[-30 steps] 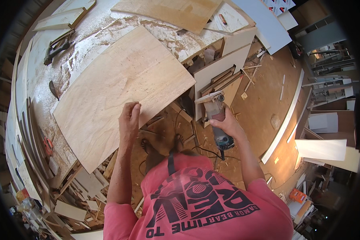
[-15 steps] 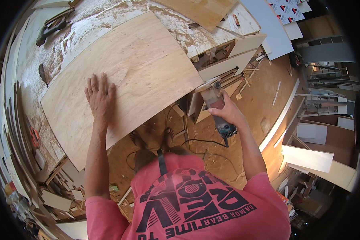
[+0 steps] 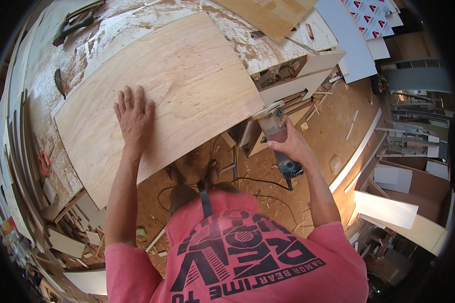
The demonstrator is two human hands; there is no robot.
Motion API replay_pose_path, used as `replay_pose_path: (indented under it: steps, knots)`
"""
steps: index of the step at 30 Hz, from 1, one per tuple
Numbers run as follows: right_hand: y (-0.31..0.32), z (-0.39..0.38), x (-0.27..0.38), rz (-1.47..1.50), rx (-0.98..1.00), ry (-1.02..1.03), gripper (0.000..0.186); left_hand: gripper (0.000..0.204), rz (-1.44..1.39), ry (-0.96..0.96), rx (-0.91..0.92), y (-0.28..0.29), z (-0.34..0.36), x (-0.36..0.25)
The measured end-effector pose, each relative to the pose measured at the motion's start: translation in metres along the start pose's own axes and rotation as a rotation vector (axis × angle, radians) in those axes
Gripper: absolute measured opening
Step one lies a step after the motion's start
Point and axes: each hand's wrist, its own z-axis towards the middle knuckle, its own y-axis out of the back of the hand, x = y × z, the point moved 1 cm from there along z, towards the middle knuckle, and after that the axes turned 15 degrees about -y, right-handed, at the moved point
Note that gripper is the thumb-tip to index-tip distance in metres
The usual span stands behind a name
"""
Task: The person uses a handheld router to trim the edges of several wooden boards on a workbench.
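Observation:
A pale plywood panel (image 3: 187,76) lies flat on the worn workbench, its near edge overhanging on my side. My left hand (image 3: 135,118) rests flat on the panel's left half, fingers extended and slightly apart. At the panel's right corner, my right hand (image 3: 293,142) is wrapped round a corded trim router (image 3: 278,132). The router's base plate (image 3: 268,110) meets the panel's right edge; the bit is hidden. From the tool's lower end a black cord (image 3: 268,181) trails over the floor.
On the workbench (image 3: 106,43) lie a hand tool with a dark handle (image 3: 76,26) and a toothed blade (image 3: 59,84). Red-handled scissors (image 3: 44,162) are at the left. Boards (image 3: 301,83) lean below the bench at right. Offcuts (image 3: 68,243) and sawdust litter the floor.
The whole view has shifted slightly. My left hand stays flat on the panel, and the router remains at the right corner in my right hand, with little visible movement.

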Motion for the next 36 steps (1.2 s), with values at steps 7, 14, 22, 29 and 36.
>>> replay_pose_path:
  steps: [7, 14, 22, 29, 36]
  knots:
    - [-0.024, -0.016, 0.015, 0.013, 0.031, -0.012, 0.108, 0.056, -0.019, 0.002, 0.007, 0.001, 0.001, -0.002]
    - [-0.063, -0.047, 0.044, -0.029, 0.034, -0.020, 0.110, 0.057, -0.031, 0.000, -0.005, 0.000, 0.003, -0.002]
    - [-0.137, -0.086, 0.069, -0.005, 0.050, 0.000, 0.113, 0.060, -0.124, 0.022, 0.022, -0.001, 0.005, -0.007]
    - [-0.190, -0.116, 0.093, 0.022, 0.056, 0.020, 0.109, 0.055, -0.276, -0.039, -0.030, 0.008, 0.001, 0.006]
    - [-0.168, -0.114, 0.091, 0.054, 0.051, -0.046, 0.112, 0.048, -0.112, -0.079, -0.134, 0.050, -0.053, 0.152]
